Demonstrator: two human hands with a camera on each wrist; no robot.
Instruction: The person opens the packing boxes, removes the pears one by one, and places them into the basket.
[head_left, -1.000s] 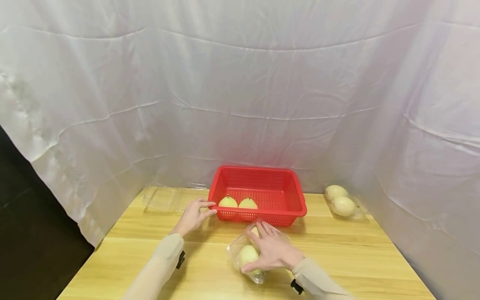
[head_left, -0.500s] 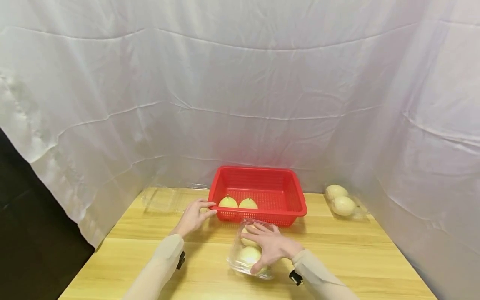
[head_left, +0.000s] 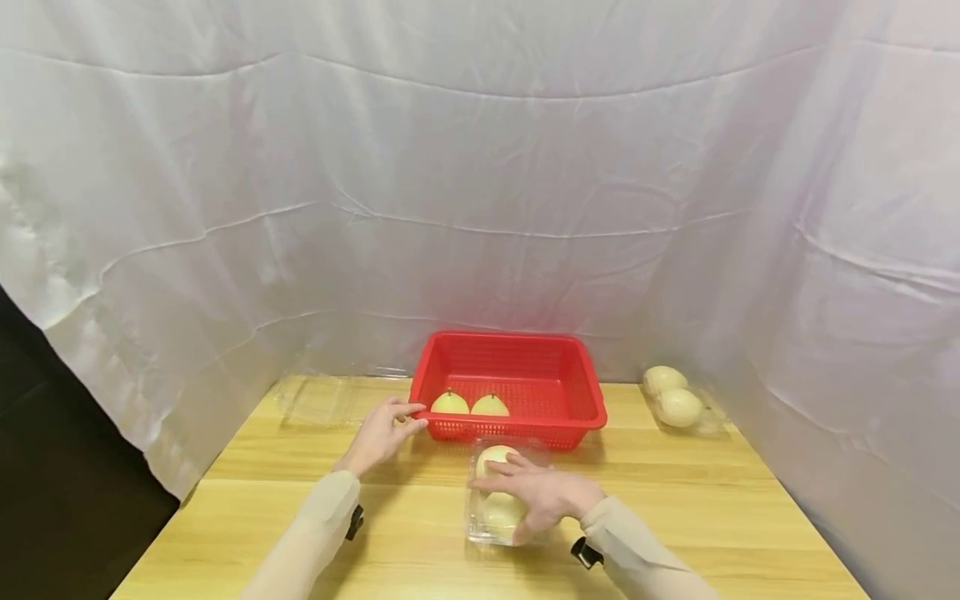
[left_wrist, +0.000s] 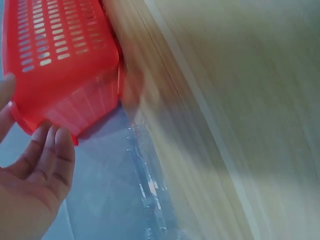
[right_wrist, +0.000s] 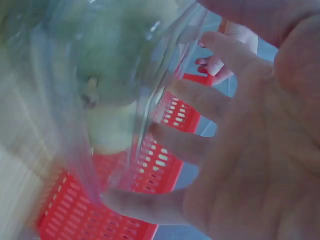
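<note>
My left hand (head_left: 378,435) grips the left front corner of a red plastic basket (head_left: 558,429), fingertips at its rim. Inside the basket, near the front wall, sit two yellow pears (head_left: 450,404) with stems up. My right hand (head_left: 543,496) spreads over a clear plastic box (head_left: 478,529) in front of the basket, thumb at the near side and fingers across the top. Through the plastic, pears (head_left: 497,456) show, partly hidden by the hand. The right wrist view has the fingertips against the edge of the box, with a pear stem (right_wrist: 91,92) blurred behind the plastic.
At the back right of the wooden table (head_left: 675,517) lies another clear package with two pears (head_left: 678,408). Clear plastic packaging (head_left: 315,404) lies at the back left. A pale curtain (head_left: 480,167) stands behind and along both sides.
The box under my right hand has turned from a slant to nearly straight, facing the basket. My left hand has stayed at the basket corner. The view has shifted slightly.
</note>
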